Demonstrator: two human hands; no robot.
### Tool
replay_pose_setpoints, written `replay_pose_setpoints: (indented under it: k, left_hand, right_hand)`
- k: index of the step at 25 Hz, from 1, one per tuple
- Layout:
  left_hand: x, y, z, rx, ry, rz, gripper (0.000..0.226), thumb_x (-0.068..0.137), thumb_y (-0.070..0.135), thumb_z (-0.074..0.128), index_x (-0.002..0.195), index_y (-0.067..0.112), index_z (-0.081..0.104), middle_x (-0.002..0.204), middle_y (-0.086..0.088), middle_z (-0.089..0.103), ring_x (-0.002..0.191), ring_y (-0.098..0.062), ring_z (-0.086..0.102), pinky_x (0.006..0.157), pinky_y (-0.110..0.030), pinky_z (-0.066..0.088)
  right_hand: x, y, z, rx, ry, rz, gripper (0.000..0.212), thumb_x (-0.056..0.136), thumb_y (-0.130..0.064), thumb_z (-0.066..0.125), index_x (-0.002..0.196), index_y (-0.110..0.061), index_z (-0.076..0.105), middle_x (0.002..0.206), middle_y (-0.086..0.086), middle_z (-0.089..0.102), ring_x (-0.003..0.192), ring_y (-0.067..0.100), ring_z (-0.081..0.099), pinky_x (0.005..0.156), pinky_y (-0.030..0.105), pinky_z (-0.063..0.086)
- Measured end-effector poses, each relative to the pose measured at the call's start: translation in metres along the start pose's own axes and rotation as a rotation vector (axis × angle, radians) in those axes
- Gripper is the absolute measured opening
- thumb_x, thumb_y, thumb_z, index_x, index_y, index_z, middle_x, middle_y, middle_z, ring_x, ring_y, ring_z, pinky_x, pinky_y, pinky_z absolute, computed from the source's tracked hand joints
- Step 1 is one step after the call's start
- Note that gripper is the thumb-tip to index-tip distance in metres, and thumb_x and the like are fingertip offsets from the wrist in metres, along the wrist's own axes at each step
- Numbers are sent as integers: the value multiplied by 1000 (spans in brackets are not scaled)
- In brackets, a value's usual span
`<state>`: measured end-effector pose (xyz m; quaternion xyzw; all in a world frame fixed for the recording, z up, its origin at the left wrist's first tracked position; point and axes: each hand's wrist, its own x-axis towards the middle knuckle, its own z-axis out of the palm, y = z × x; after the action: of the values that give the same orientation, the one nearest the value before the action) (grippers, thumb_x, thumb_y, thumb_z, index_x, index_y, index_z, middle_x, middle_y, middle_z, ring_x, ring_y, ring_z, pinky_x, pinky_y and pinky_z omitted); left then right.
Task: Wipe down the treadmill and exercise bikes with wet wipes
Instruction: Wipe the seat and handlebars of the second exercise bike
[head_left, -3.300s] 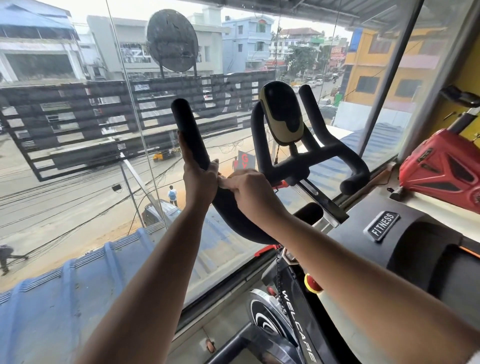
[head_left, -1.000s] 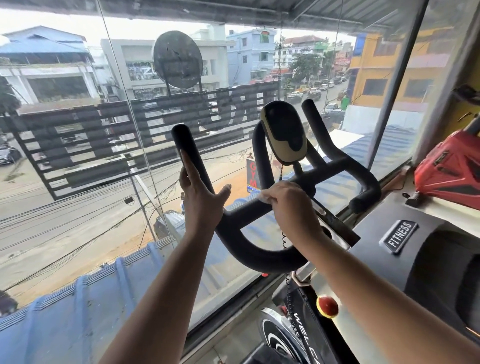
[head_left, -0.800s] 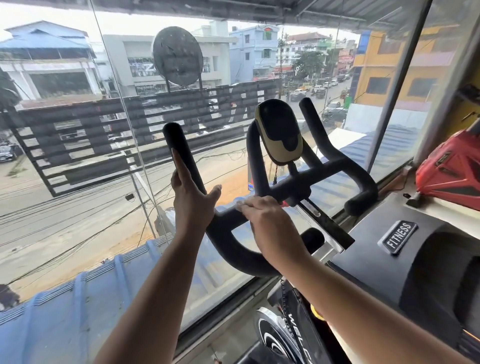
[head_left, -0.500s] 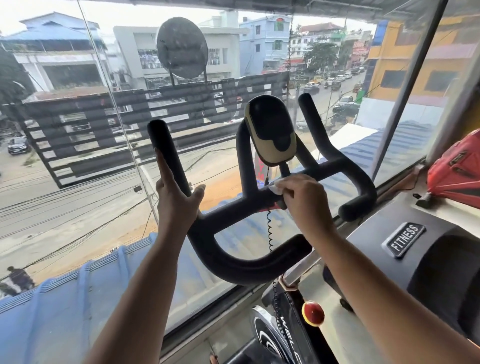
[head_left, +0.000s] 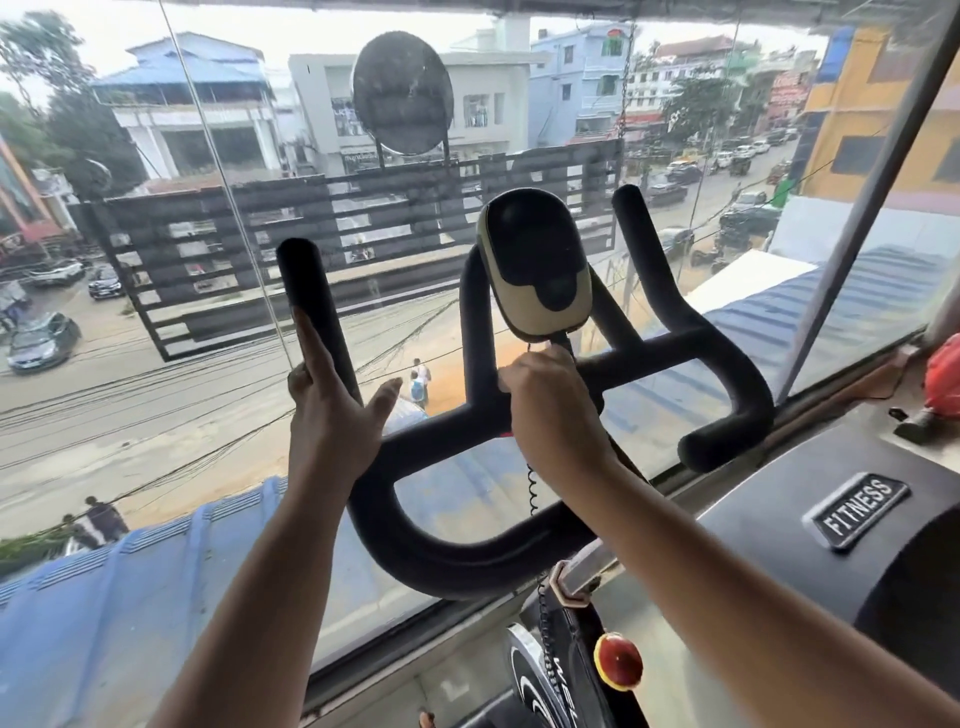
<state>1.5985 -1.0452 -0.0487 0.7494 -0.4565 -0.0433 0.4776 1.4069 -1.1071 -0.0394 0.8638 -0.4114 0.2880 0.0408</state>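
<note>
While your left hand (head_left: 332, 421) lies flat, fingers spread, against the left horn of the handlebar (head_left: 457, 569), your right hand (head_left: 556, 421) curls its grip round the crossbar — just below the console (head_left: 537, 270) — any wipe hidden inside.

— How many hands do we see?
— We count two: one left hand (head_left: 332, 415) and one right hand (head_left: 550, 410).
— And bikes?
— One exercise bike (head_left: 569, 680), with one black handlebar (head_left: 457, 561), one console (head_left: 535, 265), one coiled cable (head_left: 531, 488) and one red knob (head_left: 618, 661).
— Free ends on that bar?
— We count three: two pointing up, one low on the right.
— Treadmills?
— One treadmill (head_left: 769, 519), bearing one FITNESS badge (head_left: 854, 512). At the right edge we find one red thing (head_left: 943, 374); we cannot tell what it is.
— Outside the glass?
— One round sign (head_left: 402, 93), and two people (head_left: 418, 382) close together on the road.
</note>
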Motion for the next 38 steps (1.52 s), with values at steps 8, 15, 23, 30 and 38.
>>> replay_pose_setpoints:
  k: [8, 15, 23, 30, 38]
  left_hand:
    - [-2, 3, 1, -28, 9, -40, 107, 90, 34, 69, 154, 37, -16, 140, -24, 36, 120, -38, 48, 89, -35, 34]
    - [-3, 5, 2, -27, 10, -50, 106, 90, 33, 68, 154, 35, -16, 142, -26, 35, 126, -37, 44, 91, -33, 32]
    - [-4, 6, 1, -17, 20, -49, 104, 91, 32, 67, 154, 35, -16, 142, -26, 35, 124, -37, 45, 90, -32, 31]
    - [-4, 8, -1, -5, 24, -49, 105, 90, 34, 69, 154, 37, -14, 140, -26, 36, 120, -40, 48, 93, -36, 36]
    - [-4, 9, 0, 6, 30, -44, 104, 92, 32, 67, 154, 37, -16, 140, -25, 37, 120, -40, 48, 91, -37, 36]
  right_hand:
    - [-4, 9, 2, 12, 45, -97, 25, 85, 8, 57, 106, -2, 67, 99, 10, 65, 103, 24, 50, 88, 29, 44]
    - [-19, 66, 13, 75, 308, -163, 32, 76, -3, 71, 107, -7, 69, 101, 5, 65, 100, 23, 55, 86, 28, 48]
    - [-20, 49, 28, 258, 225, -648, 27, 86, -9, 60, 110, -4, 71, 110, 8, 67, 111, 16, 55, 98, 30, 49]
    - [-26, 108, 9, -8, 150, -689, 49, 69, 3, 77, 116, -5, 68, 114, 6, 65, 103, 18, 58, 85, 33, 57]
    - [-38, 96, 22, 104, 62, -532, 39, 70, 0, 80, 107, -4, 70, 106, 6, 64, 94, 20, 61, 68, 35, 60]
